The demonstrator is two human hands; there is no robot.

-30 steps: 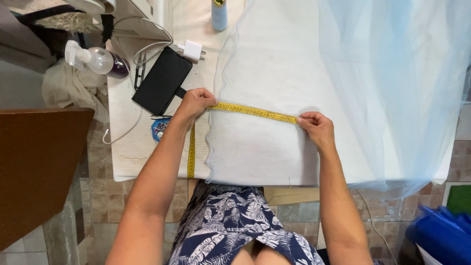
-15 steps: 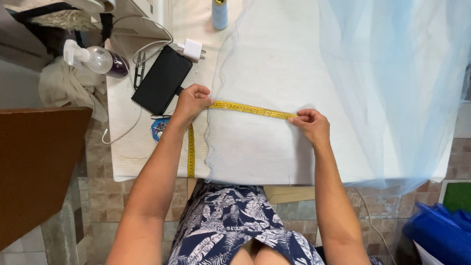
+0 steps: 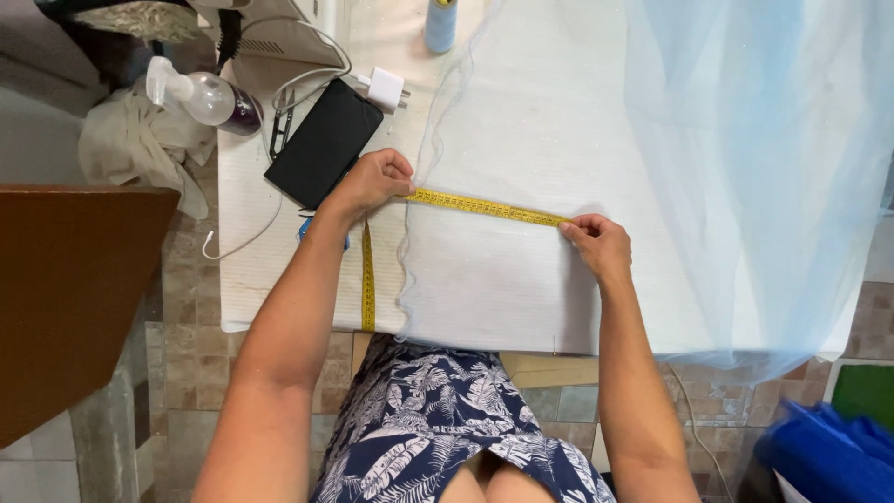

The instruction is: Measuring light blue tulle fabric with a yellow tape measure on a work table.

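A yellow measuring tape lies stretched flat across sheer white tulle fabric on a white table. My left hand pinches the tape at the fabric's left edge. My right hand presses the tape's other end down on the fabric. The slack of the tape hangs from my left hand toward me and reaches the table's front edge. Pale blue tulle drapes over the right part of the table.
A black flat case lies just beyond my left hand, with a white charger plug, snips and a cord beside it. A spray bottle, a cloth and a brown wooden panel are at left. A thread spool stands at the back.
My right hand slid a little to the left along the tape, shortening the stretched span. My left hand stayed in place.
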